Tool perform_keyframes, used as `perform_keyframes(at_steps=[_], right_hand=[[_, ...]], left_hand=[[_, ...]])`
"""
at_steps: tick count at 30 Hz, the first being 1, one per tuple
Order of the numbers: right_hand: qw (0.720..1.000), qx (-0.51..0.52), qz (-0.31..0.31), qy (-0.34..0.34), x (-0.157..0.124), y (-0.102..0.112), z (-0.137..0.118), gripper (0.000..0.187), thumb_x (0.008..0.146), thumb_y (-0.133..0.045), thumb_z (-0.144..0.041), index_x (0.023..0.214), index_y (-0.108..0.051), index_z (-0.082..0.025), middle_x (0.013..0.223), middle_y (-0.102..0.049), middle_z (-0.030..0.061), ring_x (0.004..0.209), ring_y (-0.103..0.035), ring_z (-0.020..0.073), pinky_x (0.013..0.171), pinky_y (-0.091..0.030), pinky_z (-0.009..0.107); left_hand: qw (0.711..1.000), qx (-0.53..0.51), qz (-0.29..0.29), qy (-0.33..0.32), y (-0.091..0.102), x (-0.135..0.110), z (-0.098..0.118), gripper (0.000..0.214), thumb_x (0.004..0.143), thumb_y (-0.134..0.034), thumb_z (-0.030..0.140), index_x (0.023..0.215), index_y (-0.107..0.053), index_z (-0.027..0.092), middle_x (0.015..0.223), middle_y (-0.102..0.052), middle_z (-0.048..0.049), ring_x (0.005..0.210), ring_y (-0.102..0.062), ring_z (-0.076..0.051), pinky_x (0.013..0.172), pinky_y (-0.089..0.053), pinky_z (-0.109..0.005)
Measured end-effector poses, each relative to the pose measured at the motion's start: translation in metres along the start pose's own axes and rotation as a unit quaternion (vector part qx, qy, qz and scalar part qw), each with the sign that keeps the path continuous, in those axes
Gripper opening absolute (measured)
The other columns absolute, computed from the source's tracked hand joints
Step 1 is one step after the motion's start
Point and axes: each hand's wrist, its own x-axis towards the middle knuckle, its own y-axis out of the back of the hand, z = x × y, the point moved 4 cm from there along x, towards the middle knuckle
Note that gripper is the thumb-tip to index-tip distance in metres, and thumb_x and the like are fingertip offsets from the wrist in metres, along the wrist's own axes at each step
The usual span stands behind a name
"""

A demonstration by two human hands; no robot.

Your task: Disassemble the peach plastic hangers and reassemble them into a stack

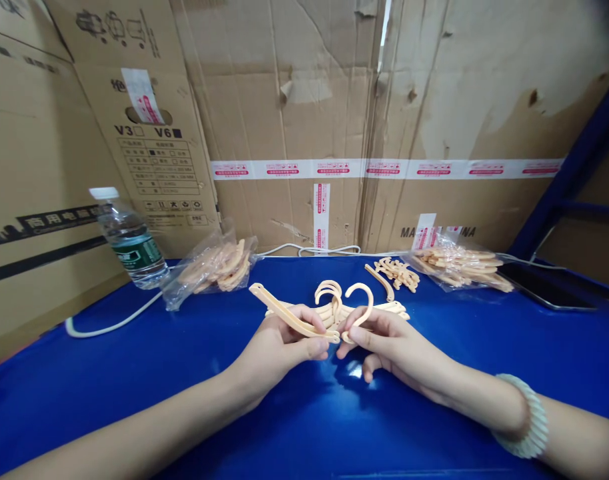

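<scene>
My left hand [279, 343] pinches a long peach plastic hanger arm [284, 312] that slants up to the left. My right hand [384, 341] pinches a peach plastic hook piece [363, 300] by its stem, its curved top standing up. The two parts meet between my fingertips above the blue table [184, 400]. Just behind my hands lies a small pile of the same hanger pieces [329, 297]. A pale bead bracelet [527, 417] circles my right wrist.
A water bottle [129, 240] stands at the back left beside a clear bag of peach parts [214, 267]. Loose parts [397, 272] and another bag [459, 263] lie at the back right. A white cable [109, 327] runs along the table. Cardboard boxes [309, 100] wall the back.
</scene>
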Motion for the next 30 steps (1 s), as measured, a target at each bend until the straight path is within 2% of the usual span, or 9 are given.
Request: perform_keyframes(at_steps=[11,18,26,30], right_hand=[[0.999,0.026,-0.029,-0.035,-0.003,-0.006,0.0,0.031,0.078,-0.078,-0.036,0.089,-0.062,-0.013,0.087,-0.07,0.0082,0.074,-0.069,0.0149,0.051,-0.057,0.018],[0.998,-0.001,-0.028,-0.051,-0.0036,-0.0051,-0.0004,0.032,0.075,-0.08,-0.035,0.086,-0.063,-0.01,0.078,-0.067,0.0061,0.068,-0.066,0.0132,0.051,-0.057,0.018],[1.0,-0.011,-0.007,-0.026,-0.0022,-0.0077,0.0022,0.035,0.071,-0.083,-0.038,0.082,-0.063,-0.012,0.07,-0.064,0.0018,0.059,-0.063,0.011,0.048,-0.056,0.018],[1.0,-0.004,0.003,-0.015,-0.0007,-0.0089,0.0034,0.036,0.068,-0.084,-0.039,0.078,-0.06,-0.014,0.067,-0.063,-0.0005,0.055,-0.062,0.0102,0.047,-0.056,0.019]], left_hand=[[0.991,0.127,0.022,-0.042,-0.0023,-0.002,0.0024,0.009,0.068,-0.074,0.021,0.071,-0.066,0.02,0.074,-0.066,0.001,0.075,-0.059,-0.017,0.07,-0.043,-0.028],[0.991,0.119,-0.017,-0.059,-0.007,-0.0031,0.0019,0.004,0.069,-0.071,0.019,0.068,-0.067,0.018,0.077,-0.067,-0.0014,0.08,-0.062,-0.019,0.074,-0.047,-0.029],[0.994,0.112,0.01,-0.014,-0.0078,-0.005,-0.0032,0.008,0.066,-0.073,0.02,0.07,-0.067,0.017,0.075,-0.069,-0.0018,0.074,-0.062,-0.018,0.07,-0.047,-0.028],[0.994,0.104,0.025,-0.016,-0.0084,-0.005,-0.0032,0.014,0.064,-0.075,0.017,0.074,-0.064,0.018,0.075,-0.067,0.0006,0.072,-0.06,-0.016,0.066,-0.045,-0.025]])
